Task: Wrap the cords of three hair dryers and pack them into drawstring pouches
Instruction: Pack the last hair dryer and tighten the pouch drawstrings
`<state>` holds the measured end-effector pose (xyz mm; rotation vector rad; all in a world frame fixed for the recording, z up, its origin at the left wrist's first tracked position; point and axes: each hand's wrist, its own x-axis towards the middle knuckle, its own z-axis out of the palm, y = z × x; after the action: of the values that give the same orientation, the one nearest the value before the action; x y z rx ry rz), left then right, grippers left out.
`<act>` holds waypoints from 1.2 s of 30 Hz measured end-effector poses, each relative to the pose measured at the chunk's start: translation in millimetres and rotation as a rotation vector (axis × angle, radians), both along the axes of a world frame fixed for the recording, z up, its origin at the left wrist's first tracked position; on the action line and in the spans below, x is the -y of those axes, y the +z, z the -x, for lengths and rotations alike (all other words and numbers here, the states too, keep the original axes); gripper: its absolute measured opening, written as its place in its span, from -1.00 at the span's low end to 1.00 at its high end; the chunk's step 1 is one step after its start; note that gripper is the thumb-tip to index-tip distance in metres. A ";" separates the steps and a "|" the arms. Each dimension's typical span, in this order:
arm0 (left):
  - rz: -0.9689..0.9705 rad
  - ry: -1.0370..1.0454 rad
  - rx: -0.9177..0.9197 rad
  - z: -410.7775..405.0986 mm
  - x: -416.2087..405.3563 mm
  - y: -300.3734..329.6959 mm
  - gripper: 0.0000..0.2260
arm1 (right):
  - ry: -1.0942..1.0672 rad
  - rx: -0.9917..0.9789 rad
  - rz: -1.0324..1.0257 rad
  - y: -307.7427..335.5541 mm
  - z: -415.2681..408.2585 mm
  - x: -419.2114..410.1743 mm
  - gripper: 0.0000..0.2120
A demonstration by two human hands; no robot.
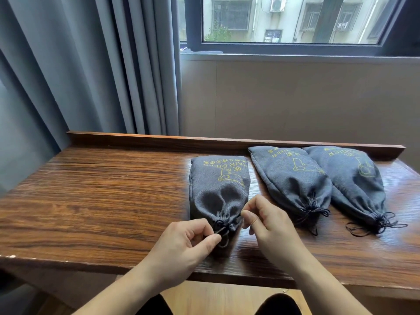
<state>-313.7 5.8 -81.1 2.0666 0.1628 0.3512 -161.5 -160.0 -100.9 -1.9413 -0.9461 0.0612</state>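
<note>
Head view, three bulging pouches cinched, contents hidden, hands pinching nearest drawstring.

Room in home or hotel: wooden desk, grey curtains, window facing apartments.

Both forearms are bare, with no sleeves, watch or rings showing on the left hand or right hand; dark trousers cover the knees below
</note>
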 end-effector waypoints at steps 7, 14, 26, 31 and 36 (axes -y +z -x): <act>-0.006 -0.021 0.034 -10.0 -3.2 -3.3 -0.75 | -0.023 -0.032 0.055 -8.1 -7.8 -3.1 -0.81; -0.295 0.201 0.217 -23.2 -24.5 -13.8 -0.57 | -0.062 -0.019 0.084 -6.1 -5.8 1.3 -0.88; -0.316 0.066 -0.069 -84.6 -36.4 -16.3 -0.51 | 0.045 0.016 0.279 -7.2 -7.3 -29.5 -0.25; -0.406 0.096 0.009 -107.4 -55.3 -20.4 -0.37 | 0.014 0.060 0.268 -3.2 -38.0 -37.3 -0.24; -0.357 0.005 -0.033 -155.5 -78.7 -9.8 -0.44 | -0.015 0.039 0.290 5.1 -81.6 -63.0 -0.24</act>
<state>-158.2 84.4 -90.9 2.4259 0.1318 0.3697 -79.9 -97.0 -95.8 -2.2224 -0.9917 0.1597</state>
